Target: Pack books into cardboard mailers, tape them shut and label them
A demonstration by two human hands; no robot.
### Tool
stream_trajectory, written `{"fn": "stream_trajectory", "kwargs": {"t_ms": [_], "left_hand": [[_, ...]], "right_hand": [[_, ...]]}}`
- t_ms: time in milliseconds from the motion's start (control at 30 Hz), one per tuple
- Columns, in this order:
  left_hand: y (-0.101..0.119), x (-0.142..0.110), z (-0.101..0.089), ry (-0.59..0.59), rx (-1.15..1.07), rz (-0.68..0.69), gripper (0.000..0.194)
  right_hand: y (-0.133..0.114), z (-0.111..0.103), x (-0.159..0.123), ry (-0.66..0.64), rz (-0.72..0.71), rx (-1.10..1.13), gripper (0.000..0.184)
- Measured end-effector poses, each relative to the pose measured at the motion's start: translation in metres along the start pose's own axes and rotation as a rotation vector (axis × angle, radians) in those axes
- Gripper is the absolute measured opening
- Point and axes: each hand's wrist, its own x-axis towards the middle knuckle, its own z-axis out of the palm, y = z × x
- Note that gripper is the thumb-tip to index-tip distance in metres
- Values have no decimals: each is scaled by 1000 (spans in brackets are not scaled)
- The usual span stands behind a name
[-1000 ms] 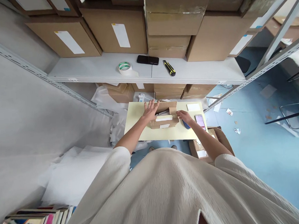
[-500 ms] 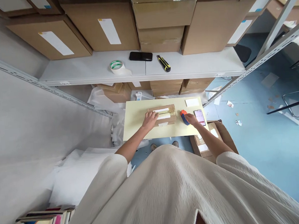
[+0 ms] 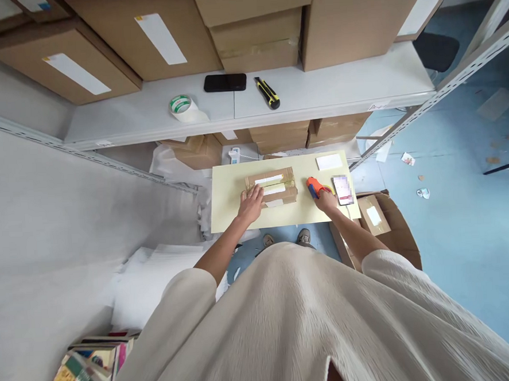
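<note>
A small cardboard box (image 3: 286, 196) with white labels and clear tape lies on the pale yellow table (image 3: 225, 212). My left hand (image 3: 251, 205) rests on its left end, fingers stretched out and spread over the top. To the right of the box, my right hand (image 3: 326, 201) is closed around an orange and blue tape dispenser (image 3: 314, 184); a yellow ring shows at its side. Part of the dispenser is hidden by my fingers. A phone with a lit screen (image 3: 343, 191) lies just right of that hand. Behind it is a white stack of labels or paper (image 3: 329, 162).
On the grey shelf (image 3: 317, 94) above are a tape roll (image 3: 181, 104), a black phone (image 3: 225, 82) and a utility knife (image 3: 267, 93), before large cartons (image 3: 141, 36). An open carton (image 3: 397, 228) stands right of the table. Books (image 3: 82, 379) are stacked at lower left.
My right hand has closed more fully around the tape dispenser, which is now turned with its orange side showing. My left hand stays on the box, its fingers more spread. The view has shifted.
</note>
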Motion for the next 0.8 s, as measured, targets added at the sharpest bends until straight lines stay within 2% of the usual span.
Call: {"fn": "stream_trajectory", "kwargs": {"t_ms": [133,233,367,467,533,633,733,800], "left_hand": [[-3,3,0,-16,10,-3,69],[-6,4,3,-21,4,4,70],[-9,6,10,-1,-60,15,73],[-8,8,16,36,-116,8,75],[-7,8,19,69,-146,9,76],[-6,7,22,99,-174,20,79],[-6,6,24,113,-185,29,78],[-7,6,25,122,-192,32,76]], "right_hand": [[-3,-6,-4,6,-6,24,37],[1,-22,-5,26,0,67,43],[9,-60,-1,84,-1,263,46],[6,-93,3,159,-73,500,43],[-7,-111,3,152,-161,644,45],[-41,-126,0,16,-325,781,49],[-82,-125,-6,-155,-437,761,65],[-105,-119,-9,-173,-480,687,78]]}}
